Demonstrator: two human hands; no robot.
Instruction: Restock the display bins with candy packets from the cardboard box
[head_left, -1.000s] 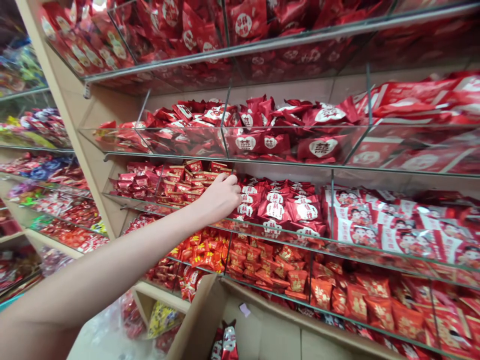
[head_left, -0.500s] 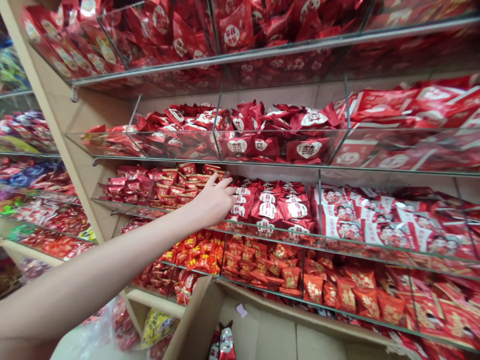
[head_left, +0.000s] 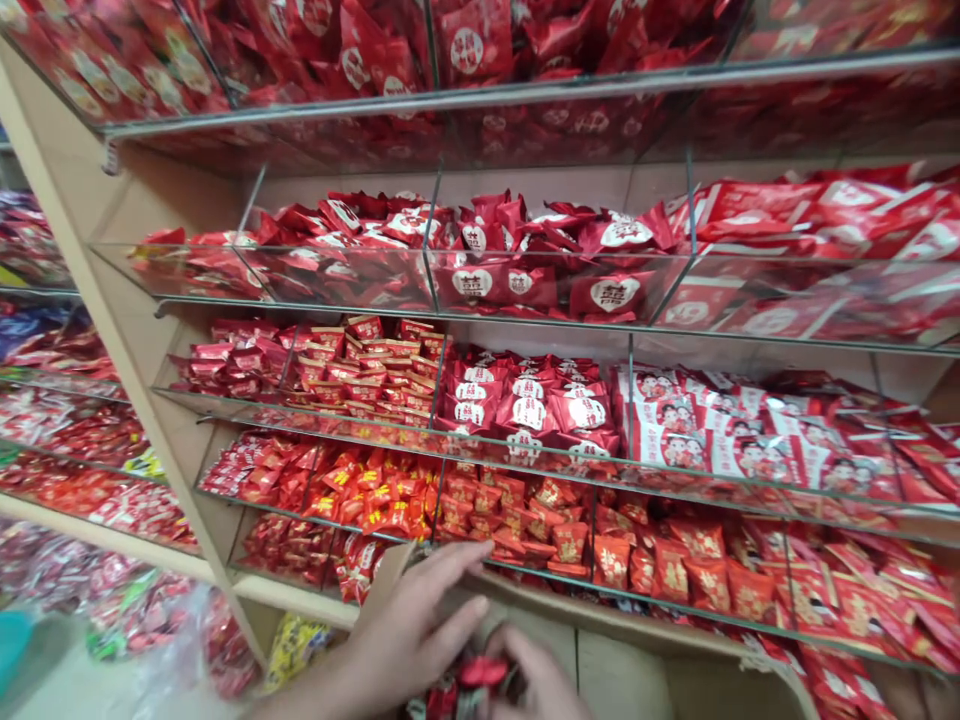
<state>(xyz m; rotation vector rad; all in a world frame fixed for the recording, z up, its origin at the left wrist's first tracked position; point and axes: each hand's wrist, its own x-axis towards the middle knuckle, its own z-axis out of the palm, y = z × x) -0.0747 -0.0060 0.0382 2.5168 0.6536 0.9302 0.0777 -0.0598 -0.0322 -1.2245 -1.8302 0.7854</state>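
Observation:
My left hand (head_left: pixel 420 630) is low over the open cardboard box (head_left: pixel 622 670), its fingers stretched and its thumb apart. Beside it, at the bottom edge of the view, my right hand (head_left: pixel 536 680) has its fingers curled at a small bunch of shiny red packets (head_left: pixel 480 675). Part of the bunch is hidden by the hands, and blur hides the exact hold. The packets are inside the box area, close to its left wall.
Glass-fronted shelves hold red sweet packets, with dark red packets printed in white (head_left: pixel 529 410) on the middle tier. Orange-red packets (head_left: pixel 517 510) lie on the tier below. A wooden upright (head_left: pixel 120 370) divides the racks, and bags lie at lower left.
My left hand has come down from the middle shelf, near the dark red packets, to the cardboard box. My right hand has come into view with red packets. The view has shifted slightly.

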